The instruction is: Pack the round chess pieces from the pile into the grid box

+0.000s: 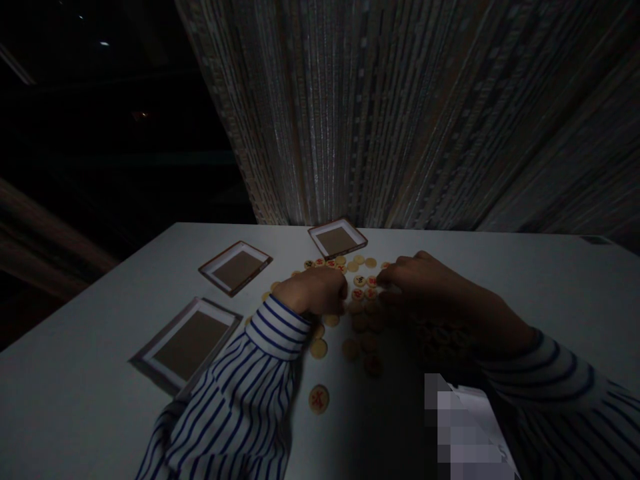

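Note:
Round wooden Chinese chess pieces lie spread over the white table, some showing red or black characters and others plain. Over the middle of them is my left hand, its fingers curled down and closed; whatever they may hold is hidden. To its right, my right hand reaches leftward with fingers partly apart, the tips at the edge of a red-marked chess piece. Nearer to me, one red-marked chess piece lies apart from the others. Shadow obscures the pieces below my right hand.
Three shallow open box parts stand on the white table: a large tray at left, a smaller tray behind it, and another tray at the back. A string curtain hangs beyond the table's far edge.

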The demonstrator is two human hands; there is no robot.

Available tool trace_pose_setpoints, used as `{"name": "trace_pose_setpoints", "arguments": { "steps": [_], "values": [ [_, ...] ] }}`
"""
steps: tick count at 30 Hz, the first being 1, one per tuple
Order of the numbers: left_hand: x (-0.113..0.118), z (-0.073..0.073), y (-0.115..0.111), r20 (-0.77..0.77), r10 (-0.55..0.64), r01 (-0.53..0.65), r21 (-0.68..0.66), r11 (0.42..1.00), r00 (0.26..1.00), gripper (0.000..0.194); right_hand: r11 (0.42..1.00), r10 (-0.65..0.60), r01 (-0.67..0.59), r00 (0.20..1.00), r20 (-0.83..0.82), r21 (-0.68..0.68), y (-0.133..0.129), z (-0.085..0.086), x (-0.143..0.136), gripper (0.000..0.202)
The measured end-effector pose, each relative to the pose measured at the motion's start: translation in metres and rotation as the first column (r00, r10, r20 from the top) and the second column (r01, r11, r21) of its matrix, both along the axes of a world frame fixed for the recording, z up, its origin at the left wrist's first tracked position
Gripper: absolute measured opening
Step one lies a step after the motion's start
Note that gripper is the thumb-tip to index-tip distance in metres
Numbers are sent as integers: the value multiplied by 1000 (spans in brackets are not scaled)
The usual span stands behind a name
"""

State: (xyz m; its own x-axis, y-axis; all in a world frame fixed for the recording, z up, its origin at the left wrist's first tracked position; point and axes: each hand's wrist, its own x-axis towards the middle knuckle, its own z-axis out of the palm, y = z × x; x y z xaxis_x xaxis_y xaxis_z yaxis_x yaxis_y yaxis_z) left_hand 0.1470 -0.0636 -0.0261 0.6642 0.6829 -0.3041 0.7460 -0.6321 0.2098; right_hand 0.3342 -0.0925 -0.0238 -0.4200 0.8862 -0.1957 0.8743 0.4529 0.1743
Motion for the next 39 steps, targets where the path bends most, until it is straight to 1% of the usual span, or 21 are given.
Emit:
{"name": "trace_pose_setpoints", "arguments": {
  "steps": [5, 10, 12, 16, 20, 23, 26, 30, 33, 39],
  "values": [
    [2, -4, 0, -12, -6, 6, 26, 1000, 1000, 11, 1000, 7, -6, 999, -52, 23, -1, 1, -3, 30],
    [5, -4, -1, -29, -8, 9, 48, 999, 1000, 15, 999, 7, -2, 995, -97, 51, -1, 2, -4, 30],
    [3, -4, 0, -13, -7, 8, 39, 999, 1000, 14, 998, 7, -1, 994, -107, 57, -1, 3, -4, 29],
    [-4, -2, 5, 120, -9, 15, -51, 999, 993, 15, 996, 16, -8, 996, -87, 90, -1, 4, -5, 30],
    [-13, 6, 8, 278, -11, 47, -123, 991, 960, 17, 990, 8, 6, 995, -99, 143, 0, 3, -4, 31],
    [-18, 13, 9, 352, 30, 36, -178, 983, 935, 20, 984, 9, 13, 993, -120, 177, 0, 3, -4, 32],
    [-22, 17, 10, 399, 90, 20, -262, 965, 912, 23, 975, -5, 33, 992, -127, 218, -1, 4, -6, 32],
    [-24, 16, 11, 481, 174, 20, -371, 928, 859, 30, 971, -13, 47, 989, -145, 232, -2, 5, -7, 32],
    [-26, 15, 12, 528, 236, 2, -410, 912, 816, 35, 967, -3, 43, 988, -156, 251, -2, 5, -7, 32],
    [-32, 13, 15, 603, 247, 36, -417, 908, 759, 36, 962, 0, 43, 987, -158, 268, -2, 4, -6, 32]
  ]
}}
